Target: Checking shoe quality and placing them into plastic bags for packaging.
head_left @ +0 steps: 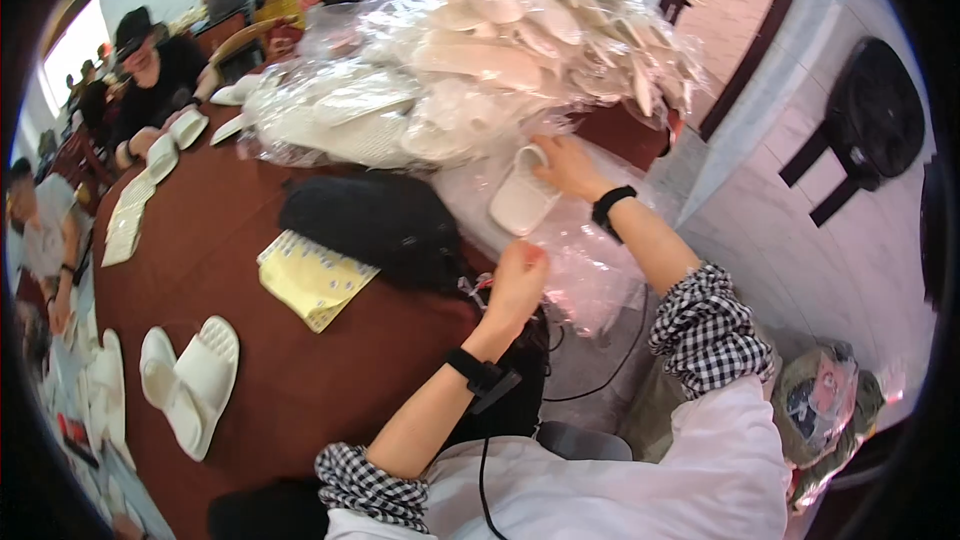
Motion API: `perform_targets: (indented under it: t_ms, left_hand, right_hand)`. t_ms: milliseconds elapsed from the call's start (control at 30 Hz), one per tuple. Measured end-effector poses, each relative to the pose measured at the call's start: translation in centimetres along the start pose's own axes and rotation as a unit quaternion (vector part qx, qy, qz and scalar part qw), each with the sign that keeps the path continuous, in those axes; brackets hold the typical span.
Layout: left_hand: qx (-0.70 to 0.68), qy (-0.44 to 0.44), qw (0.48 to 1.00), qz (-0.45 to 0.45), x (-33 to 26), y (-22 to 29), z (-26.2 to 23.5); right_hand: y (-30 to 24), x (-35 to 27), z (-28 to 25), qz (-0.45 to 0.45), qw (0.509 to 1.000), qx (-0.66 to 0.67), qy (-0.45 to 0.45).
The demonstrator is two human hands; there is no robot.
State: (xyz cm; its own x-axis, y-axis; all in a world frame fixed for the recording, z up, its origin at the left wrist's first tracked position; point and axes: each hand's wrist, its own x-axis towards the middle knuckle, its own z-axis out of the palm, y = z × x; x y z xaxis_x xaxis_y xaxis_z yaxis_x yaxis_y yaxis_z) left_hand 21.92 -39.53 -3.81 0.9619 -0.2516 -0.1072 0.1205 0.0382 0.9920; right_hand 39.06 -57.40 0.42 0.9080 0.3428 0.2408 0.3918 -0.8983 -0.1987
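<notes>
My right hand (572, 170) grips a white slipper (522, 202) by its strap end, its fingers closed on the upper. The slipper's flat sole end points toward me over clear plastic film. Closer to me, my left hand (518, 285) is curled closed beside a clear plastic bag (590, 275); whatever is in its fingers is hidden. A big heap of white slippers in clear plastic (480, 60) rises just beyond my right hand. To the left of my left hand lie a black bag (375, 225) and a yellow patterned sheet (318, 280) partly under it.
One pair of white slippers (195, 385) rests on the brown round table (230, 240) at the left. More slippers (160, 157) line its far left edge, near a person in a black cap (150, 70). A black stool (865, 120) and filled plastic bags (815, 405) are at the right.
</notes>
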Motion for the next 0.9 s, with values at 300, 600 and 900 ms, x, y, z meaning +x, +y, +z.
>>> perform_targets:
  t_ms: [300, 600, 900]
  left_hand:
    - [0.429, -0.247, 0.852, 0.170, -9.6, 18.0, -11.3]
    - [0.535, 0.042, 0.844, 0.023, -31.0, 22.7, -28.3]
    - [0.539, 0.358, 0.762, -0.014, -38.8, 6.9, -39.1]
  right_hand:
    - [7.3, -0.2, -3.3, 0.020, 0.973, 0.013, -0.230]
    - [1.7, -3.5, -12.6, 0.049, 0.982, 0.082, -0.160]
    - [-25.6, -7.8, -16.1, -0.226, 0.960, 0.140, -0.083]
